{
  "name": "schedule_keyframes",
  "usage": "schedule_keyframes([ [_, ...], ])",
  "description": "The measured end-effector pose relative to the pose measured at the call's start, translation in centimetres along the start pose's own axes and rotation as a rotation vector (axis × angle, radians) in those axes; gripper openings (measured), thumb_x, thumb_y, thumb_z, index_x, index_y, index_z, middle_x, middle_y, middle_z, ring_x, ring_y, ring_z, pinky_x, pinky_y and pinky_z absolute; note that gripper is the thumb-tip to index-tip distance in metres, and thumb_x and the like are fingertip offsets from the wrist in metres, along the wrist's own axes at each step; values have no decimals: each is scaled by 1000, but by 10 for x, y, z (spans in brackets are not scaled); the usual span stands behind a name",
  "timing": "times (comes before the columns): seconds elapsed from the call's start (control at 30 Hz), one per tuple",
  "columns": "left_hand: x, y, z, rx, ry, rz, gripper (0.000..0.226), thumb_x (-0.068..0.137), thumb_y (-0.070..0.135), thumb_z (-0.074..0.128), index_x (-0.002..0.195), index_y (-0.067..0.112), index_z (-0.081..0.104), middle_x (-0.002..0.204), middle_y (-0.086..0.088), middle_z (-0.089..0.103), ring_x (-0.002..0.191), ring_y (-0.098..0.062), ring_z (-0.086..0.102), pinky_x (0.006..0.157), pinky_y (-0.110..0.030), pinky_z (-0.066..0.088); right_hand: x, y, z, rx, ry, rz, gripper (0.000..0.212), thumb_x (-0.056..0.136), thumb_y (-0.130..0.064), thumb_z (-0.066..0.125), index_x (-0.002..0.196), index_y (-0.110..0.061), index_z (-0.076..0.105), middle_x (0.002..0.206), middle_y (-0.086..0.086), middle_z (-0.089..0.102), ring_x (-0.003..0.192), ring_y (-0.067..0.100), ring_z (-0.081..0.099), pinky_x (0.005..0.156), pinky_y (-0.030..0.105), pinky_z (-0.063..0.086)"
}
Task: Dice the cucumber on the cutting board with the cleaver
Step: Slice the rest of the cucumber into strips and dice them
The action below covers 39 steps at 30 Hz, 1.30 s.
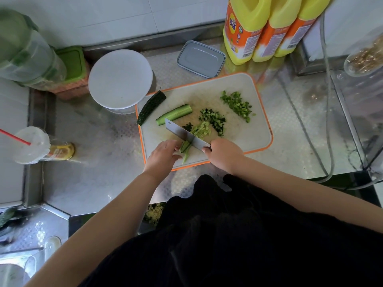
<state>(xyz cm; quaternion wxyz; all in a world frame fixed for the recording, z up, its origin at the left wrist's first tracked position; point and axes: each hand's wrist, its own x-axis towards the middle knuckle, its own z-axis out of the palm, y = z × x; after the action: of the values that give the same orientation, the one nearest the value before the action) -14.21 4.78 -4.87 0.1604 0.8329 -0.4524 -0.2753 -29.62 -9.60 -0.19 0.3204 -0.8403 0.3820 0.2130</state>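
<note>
One cutting board [248, 139] with an orange rim lies on the steel counter [99, 162]. On it are two long cucumber pieces: a dark-skinned one [150, 107] at the far left edge and a halved one [175, 114] just right of it. Three heaps of diced cucumber lie further right: one far right [238, 105], one in the middle [214, 120], one beside the blade [200, 130]. The left hand [163, 155] presses curled fingers on a bundle of cucumber strips [185, 149] at the near edge. The right hand [224, 155] grips the cleaver [185, 135], handle hidden in the fist, blade across the strips. Three yellow bottles [246, 32] stand far right, tops cut off. One white round lid [120, 78] sits far left.
</note>
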Motion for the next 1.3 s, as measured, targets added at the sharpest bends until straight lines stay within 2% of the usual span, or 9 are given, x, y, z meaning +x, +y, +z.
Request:
schedule_keyframes([
  [0.1, -11, -6, 1, 6, -38, 54, 53, 80, 29, 75, 126, 16, 52, 115, 3, 56, 113, -16, 47, 95, -33, 41, -1, 1, 0, 5, 7, -11, 35, 100, -37, 39, 77, -12, 46, 67, -1, 43, 73, 24, 50, 62, 32, 37],
  [0.17, -15, -5, 4, 17, -11, 67, 59, 77, 33, 78, 125, 15, 50, 116, 3, 54, 114, -17, 47, 96, -37, 43, -1, 1, 0, 10, 8, -18, 33, 100, -37, 40, 81, -11, 47, 67, -1, 43, 73, 24, 50, 62, 32, 37],
  [0.27, -13, 0, 9, -24, 40, 23, 54, 77, 29, 78, 122, 17, 50, 111, 9, 50, 112, -18, 47, 94, -42, 44, -2, 1, 0, 1, 6, -26, 35, 100, -37, 40, 76, -13, 46, 67, 1, 47, 70, 23, 52, 59, 31, 37],
  [0.37, -6, 5, 11, -53, 70, -33, 51, 78, 28, 78, 120, 19, 50, 113, 6, 53, 112, -18, 47, 94, -41, 44, -3, 2, 0, -12, 3, -25, 39, 100, -37, 40, 67, -17, 40, 67, 1, 48, 67, 22, 51, 56, 30, 36],
  [0.6, -1, 13, 21, 30, 135, -95, 45, 84, 34, 71, 117, 14, 50, 113, -1, 53, 112, -22, 46, 89, -38, 42, -3, 4, 0, -1, 15, -32, 38, 99, -38, 41, 67, -17, 40, 66, 0, 45, 67, 22, 49, 56, 30, 34],
  [0.77, -7, 23, 27, 42, 199, -116, 46, 84, 32, 68, 122, 12, 50, 116, -3, 52, 114, -24, 43, 93, -35, 36, -1, 4, 1, 8, 39, -18, 32, 99, -37, 42, 79, -12, 47, 67, -1, 43, 71, 24, 50, 60, 31, 36],
  [0.93, -2, 39, 32, 57, 230, -197, 50, 83, 34, 64, 122, 6, 48, 116, -8, 51, 114, -29, 42, 95, -38, 37, 0, 4, 1, 4, 38, -15, 37, 99, -37, 42, 68, -16, 41, 65, -1, 44, 69, 24, 51, 56, 30, 35],
  [1.13, 2, 37, 34, 53, 274, -177, 43, 86, 36, 62, 118, 7, 52, 113, -9, 56, 111, -29, 48, 94, -40, 41, -1, 6, -1, 3, 100, 39, 33, 99, -38, 41, 90, -10, 56, 77, 4, 53, 75, 26, 55, 62, 33, 41],
  [1.3, 0, 36, 36, 75, 292, -139, 40, 86, 33, 64, 114, 6, 54, 110, -10, 55, 107, -30, 48, 89, -41, 44, -3, 5, 0, -14, 103, 32, 30, 100, -37, 39, 85, -13, 50, 68, 0, 48, 70, 24, 54, 58, 32, 38],
])
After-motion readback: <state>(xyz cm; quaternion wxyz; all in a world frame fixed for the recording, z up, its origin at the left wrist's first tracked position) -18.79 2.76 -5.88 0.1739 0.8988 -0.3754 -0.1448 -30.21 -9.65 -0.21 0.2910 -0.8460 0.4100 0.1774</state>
